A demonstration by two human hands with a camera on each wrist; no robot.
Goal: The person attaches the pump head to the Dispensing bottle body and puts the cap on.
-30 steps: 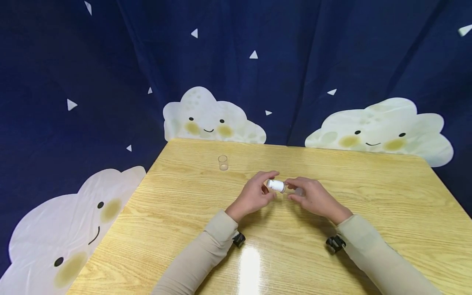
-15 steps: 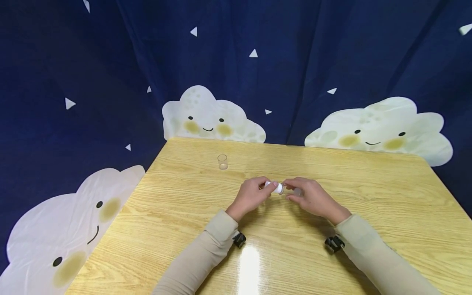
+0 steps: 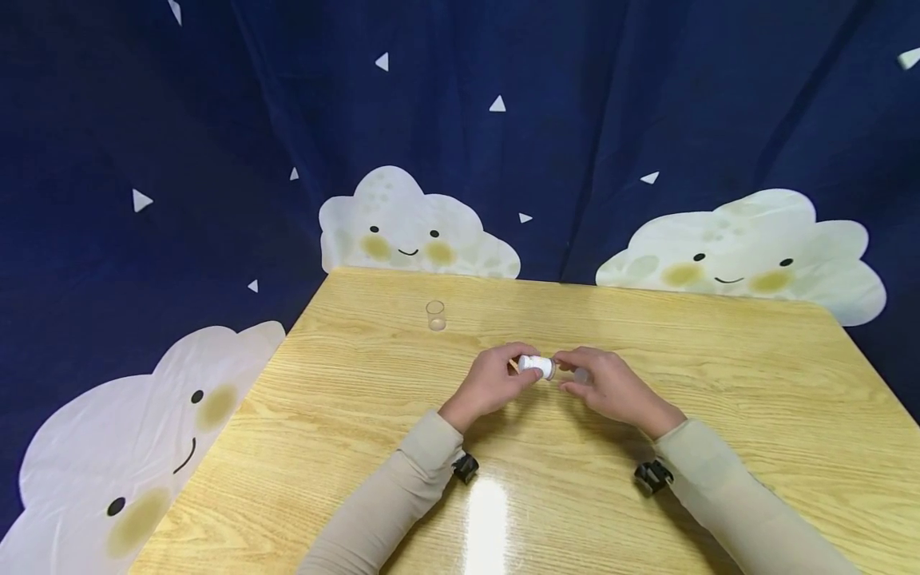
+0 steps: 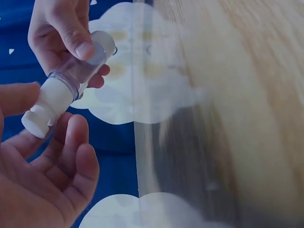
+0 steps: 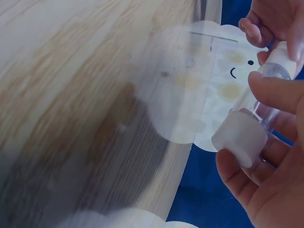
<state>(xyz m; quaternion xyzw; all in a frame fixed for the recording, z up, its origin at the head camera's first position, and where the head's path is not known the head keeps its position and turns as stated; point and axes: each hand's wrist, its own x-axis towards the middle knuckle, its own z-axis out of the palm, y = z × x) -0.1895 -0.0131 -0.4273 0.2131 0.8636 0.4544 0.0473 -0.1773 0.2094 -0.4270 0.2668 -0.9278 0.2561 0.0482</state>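
Observation:
Between the two hands, a small clear bottle point(image 5: 244, 102) is held tilted over the table. One end carries a white notched cap point(image 4: 53, 100); the other end is a white, cloudy base point(image 5: 240, 137). My right hand point(image 3: 611, 387) grips the clear body, thumb on one side and fingers curled behind it. At the white cap, my left hand point(image 3: 492, 383) has thumb and fingers on opposite sides, pinching it. The cap is still on the bottle's neck. Part of the clear body is hidden behind the right fingers.
A clear, open cylinder point(image 3: 436, 316) stands upright on the wooden table point(image 3: 345, 383), farther back and to the left of the hands. Behind the table hangs a dark blue curtain point(image 3: 446, 96) with white clouds and triangles.
The left fingers were spread round the white cap, then the thumb came over it, and now the thumb lies lower along its near side. The right hand stays nearly still on the bottle.

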